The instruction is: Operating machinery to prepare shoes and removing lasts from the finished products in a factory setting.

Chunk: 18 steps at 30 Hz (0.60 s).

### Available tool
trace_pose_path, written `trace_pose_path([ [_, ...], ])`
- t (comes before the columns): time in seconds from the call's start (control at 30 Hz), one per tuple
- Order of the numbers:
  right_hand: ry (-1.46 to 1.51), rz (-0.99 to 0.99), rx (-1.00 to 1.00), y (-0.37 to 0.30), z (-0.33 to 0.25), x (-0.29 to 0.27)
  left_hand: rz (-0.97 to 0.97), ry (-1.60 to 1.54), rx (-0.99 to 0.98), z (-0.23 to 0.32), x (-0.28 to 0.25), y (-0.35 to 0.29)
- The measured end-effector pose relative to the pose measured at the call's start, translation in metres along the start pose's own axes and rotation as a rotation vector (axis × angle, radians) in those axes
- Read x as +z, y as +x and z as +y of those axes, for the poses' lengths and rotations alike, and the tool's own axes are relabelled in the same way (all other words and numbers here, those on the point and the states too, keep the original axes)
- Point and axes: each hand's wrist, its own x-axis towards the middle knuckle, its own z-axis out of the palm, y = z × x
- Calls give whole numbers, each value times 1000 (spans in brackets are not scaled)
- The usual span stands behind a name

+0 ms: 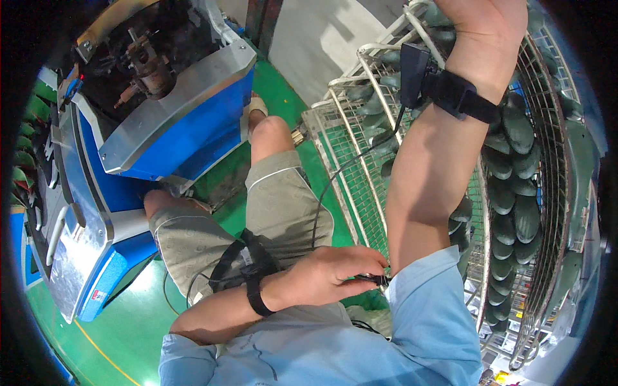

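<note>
Left hand [331, 273], centre of frame: fingers curled narrow, a small dark object [368, 278] pinched between thumb and fingertips, close beside the right sleeve [425, 293]. Kind of object unclear; mostly covered by the fingers.

Right hand [492, 16]: at the top edge, upper right, fingers cut off. Cannot tell whether it grips anything. Forearm lies across the view of the wire rack [555, 186].

Risk at the pinch: hold looks shallow, fingertips only. A brush from the sleeve could knock the object loose, and it would likely drop toward the lap.

Black cable [397, 125] runs from the black box [412, 76] on the right wrist strap [463, 96] down past the rack's pale bars toward the shorts [286, 193]. A sharp pull of that arm might snag it on a bar and drag the box askew.

Dark green pieces [517, 128] overlap in rows on the rack, right side. A bumped elbow could upset a row.

Upper left: blue machine [187, 132], metal fixture [153, 74] in its open top. Knees sit near its edge; a careless turn risks a knock.
</note>
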Motion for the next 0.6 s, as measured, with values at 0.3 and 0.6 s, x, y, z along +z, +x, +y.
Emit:
trace_pose_path([
  [0.3, -1, 8, 53, 8, 14, 5, 77, 190, 171, -3, -8, -4],
  [0.6, -37, 25, 48, 16, 24, 13, -13, 105, 218, 5, -16, -5],
])
